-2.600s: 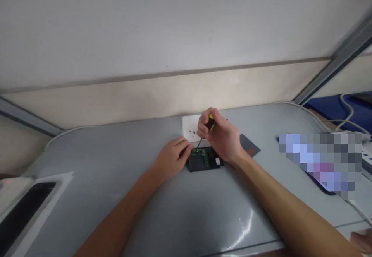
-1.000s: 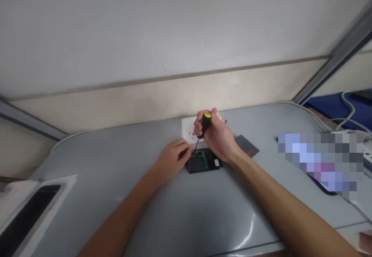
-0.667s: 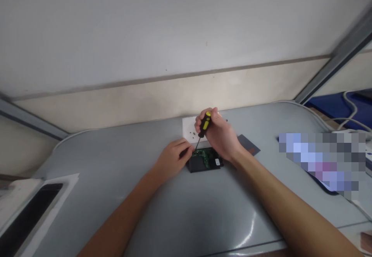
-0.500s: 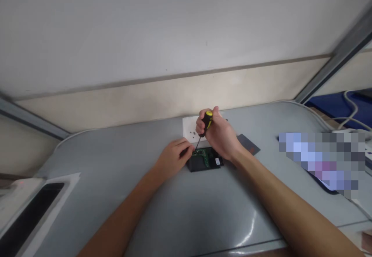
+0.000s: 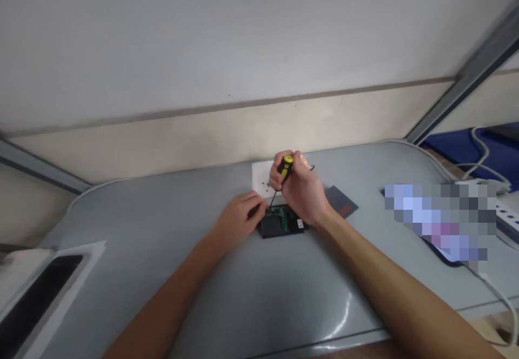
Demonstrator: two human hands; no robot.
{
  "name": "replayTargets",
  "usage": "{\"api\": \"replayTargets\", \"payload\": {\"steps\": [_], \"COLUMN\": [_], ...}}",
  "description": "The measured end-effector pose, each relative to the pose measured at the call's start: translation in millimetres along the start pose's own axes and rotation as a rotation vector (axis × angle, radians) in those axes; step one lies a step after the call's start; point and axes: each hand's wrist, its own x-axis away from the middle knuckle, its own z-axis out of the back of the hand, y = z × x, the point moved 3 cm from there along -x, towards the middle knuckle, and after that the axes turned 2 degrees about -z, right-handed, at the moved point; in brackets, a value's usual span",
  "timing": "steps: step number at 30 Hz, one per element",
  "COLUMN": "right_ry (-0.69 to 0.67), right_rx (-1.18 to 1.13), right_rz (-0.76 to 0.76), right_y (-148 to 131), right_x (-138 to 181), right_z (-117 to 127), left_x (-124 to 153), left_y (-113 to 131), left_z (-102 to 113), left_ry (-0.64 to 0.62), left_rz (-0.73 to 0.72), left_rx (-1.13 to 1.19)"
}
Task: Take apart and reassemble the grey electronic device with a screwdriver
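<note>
My right hand (image 5: 303,192) is closed around the black and yellow handle of a screwdriver (image 5: 286,171). Its thin shaft slants down to the upper left corner of a flat black device (image 5: 273,226) with a green circuit board (image 5: 284,219) exposed. At that same corner, the fingers of my left hand (image 5: 239,214) are pinched together against the device's edge, close to the screwdriver tip. The exact spot under the tip is too small to make out. Behind the device lies a white sheet (image 5: 258,173) with several tiny dark screws on it, partly covered by my right hand.
A dark flat panel (image 5: 340,201) lies right of the device. Farther right is a phone (image 5: 450,256) with a blurred-out screen, near a white power strip (image 5: 508,218) and cables. A black-screened device (image 5: 44,299) rests on white paper at left. A wall closes off the table's back.
The whole view has shifted slightly, moving things a little left. My right hand has turned the screwdriver handle slightly, its tip still at the device's corner. My left hand keeps its place.
</note>
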Motion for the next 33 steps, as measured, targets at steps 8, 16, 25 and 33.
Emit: {"api": "replayTargets", "payload": {"steps": [8,16,25,33], "right_ry": [0.004,-0.010,-0.020,-0.009], "right_rx": [0.023,-0.025,-0.026,-0.018], "right_rz": [0.000,0.004,-0.020,-0.006], "right_y": [-1.8,-4.6,-0.5,-1.1], "right_x": [3.9,4.3,1.9,2.4], "right_z": [-0.3,-2.3,-1.3,-2.6], "left_x": [-0.1,1.3,1.9,1.6], "left_y": [-1.0,-3.1,-3.8,-1.1], "left_z": [-1.9,-2.9,-2.9,-1.7], "left_ry": [-0.002,0.016,0.005,0.017], "left_rz": [0.010,0.009,0.010,0.007], "left_rx": [0.000,-0.015,-0.020,-0.024]}}
